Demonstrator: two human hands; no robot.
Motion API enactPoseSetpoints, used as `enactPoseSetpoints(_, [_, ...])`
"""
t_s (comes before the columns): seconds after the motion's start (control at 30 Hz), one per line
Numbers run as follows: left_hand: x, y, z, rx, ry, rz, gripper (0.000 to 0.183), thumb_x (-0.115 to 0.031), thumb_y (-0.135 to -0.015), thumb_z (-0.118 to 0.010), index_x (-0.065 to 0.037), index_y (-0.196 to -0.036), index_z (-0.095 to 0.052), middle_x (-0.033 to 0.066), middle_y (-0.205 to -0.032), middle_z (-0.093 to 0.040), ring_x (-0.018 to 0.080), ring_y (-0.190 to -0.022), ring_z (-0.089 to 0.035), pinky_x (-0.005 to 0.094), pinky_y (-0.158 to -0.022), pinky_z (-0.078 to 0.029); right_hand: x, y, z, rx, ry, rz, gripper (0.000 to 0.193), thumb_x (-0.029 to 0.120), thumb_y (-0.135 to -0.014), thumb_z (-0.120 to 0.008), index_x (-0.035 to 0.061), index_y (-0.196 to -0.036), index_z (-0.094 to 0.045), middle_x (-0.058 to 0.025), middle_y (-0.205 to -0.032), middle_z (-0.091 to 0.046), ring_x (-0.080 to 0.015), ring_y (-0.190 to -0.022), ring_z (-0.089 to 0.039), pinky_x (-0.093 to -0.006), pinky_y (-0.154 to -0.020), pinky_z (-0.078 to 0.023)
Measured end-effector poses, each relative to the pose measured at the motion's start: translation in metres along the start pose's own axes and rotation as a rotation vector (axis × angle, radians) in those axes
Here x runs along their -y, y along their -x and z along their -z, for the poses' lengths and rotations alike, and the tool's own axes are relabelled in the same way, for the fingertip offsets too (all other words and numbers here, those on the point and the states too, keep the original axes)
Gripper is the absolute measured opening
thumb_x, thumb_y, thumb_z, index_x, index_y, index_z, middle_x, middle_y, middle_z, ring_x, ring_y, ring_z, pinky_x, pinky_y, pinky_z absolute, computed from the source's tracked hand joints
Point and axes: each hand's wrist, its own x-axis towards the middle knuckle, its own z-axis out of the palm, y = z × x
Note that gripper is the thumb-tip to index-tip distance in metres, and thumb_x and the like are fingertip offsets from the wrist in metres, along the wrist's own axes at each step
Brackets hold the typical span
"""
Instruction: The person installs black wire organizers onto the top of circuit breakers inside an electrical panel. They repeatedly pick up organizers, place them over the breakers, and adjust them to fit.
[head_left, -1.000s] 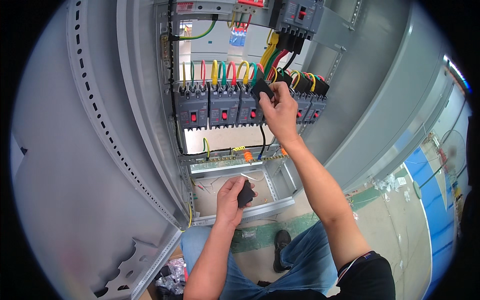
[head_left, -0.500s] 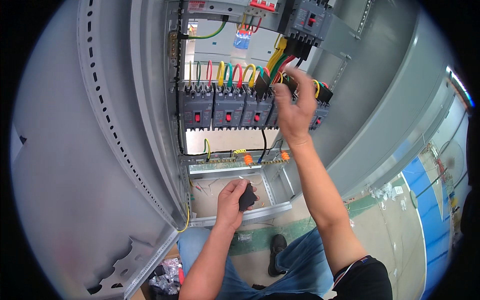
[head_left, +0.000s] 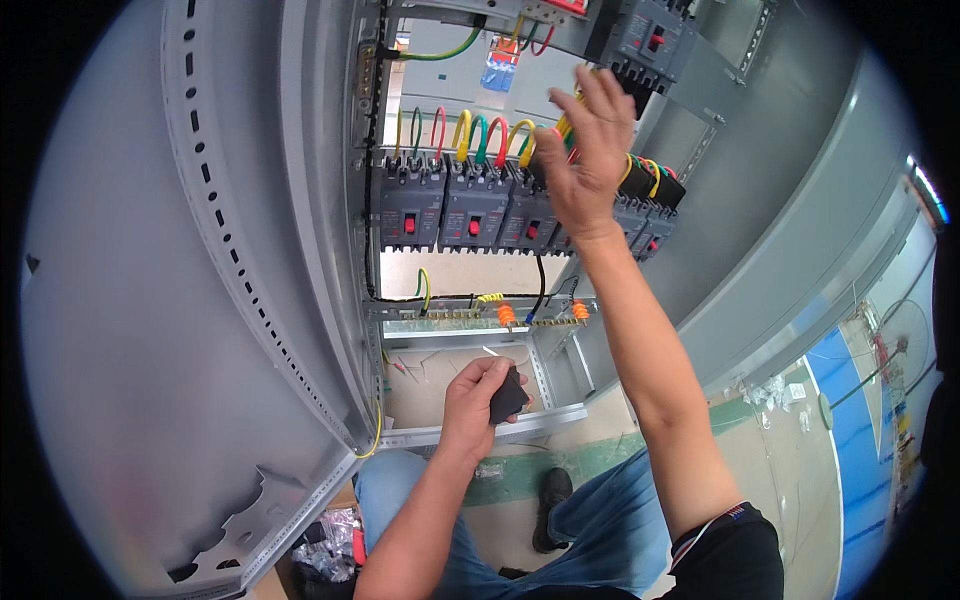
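Note:
My left hand (head_left: pixel 472 402) is closed around a small stack of flat black plates (head_left: pixel 508 396), held low in front of the cabinet opening. Higher up, my right hand (head_left: pixel 590 155) has its fingers spread, and nothing shows in it. It is in front of the bundled coloured wires (head_left: pixel 565 125), just above a row of grey circuit breakers (head_left: pixel 474 215) with red switches. Black plates (head_left: pixel 640 178) stand upright by the wire ends at the right of the row. My right hand and forearm hide some breakers and wires; whether the fingertips touch anything I cannot tell.
A larger breaker (head_left: pixel 650 42) is mounted at the top. Below the row run a terminal bar (head_left: pixel 450 314) and orange insulators (head_left: pixel 506 315). The grey cabinet door (head_left: pixel 120 300) stands at left. A box of plastic-wrapped parts (head_left: pixel 335 545) sits by my left leg.
My right hand has risen from the breaker row toward the wires above, its fingers spreading wider. The view has shifted slightly. My left hand still holds the black plates.

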Motion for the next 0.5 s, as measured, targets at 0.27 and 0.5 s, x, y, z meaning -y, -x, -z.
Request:
enactPoseSetpoints(0.27, [0.009,-0.006,-0.007,0.023,-0.042,0.047,0.024,-0.028,-0.106,-0.066,-0.006,-0.115,-0.068,0.0127,-0.098,-0.074,0.0206,-0.075,-0.074,0.0258,-0.049,-0.052,-0.011,0.007,-0.035,0.179,0.138,0.147,0.037,0.038,-0.087,-0.082,0.0135,-0.114,-0.074,-0.0119,-0.142,-0.063,-0.0380,-0.139,-0.051,-0.0618,-0.119,-0.031])
enactPoseSetpoints(0.5, [0.008,-0.004,-0.007,0.025,-0.036,0.032,0.023,-0.027,-0.105,-0.066,-0.006,-0.115,-0.068,0.0128,-0.098,-0.074,0.0215,-0.077,-0.075,0.0261,-0.050,-0.052,-0.006,-0.026,0.021,0.002,-0.055,0.055,0.034,0.035,-0.094,-0.076,0.0074,-0.115,-0.075,-0.0147,-0.145,-0.062,-0.0392,-0.141,-0.048,-0.0506,-0.116,-0.037])
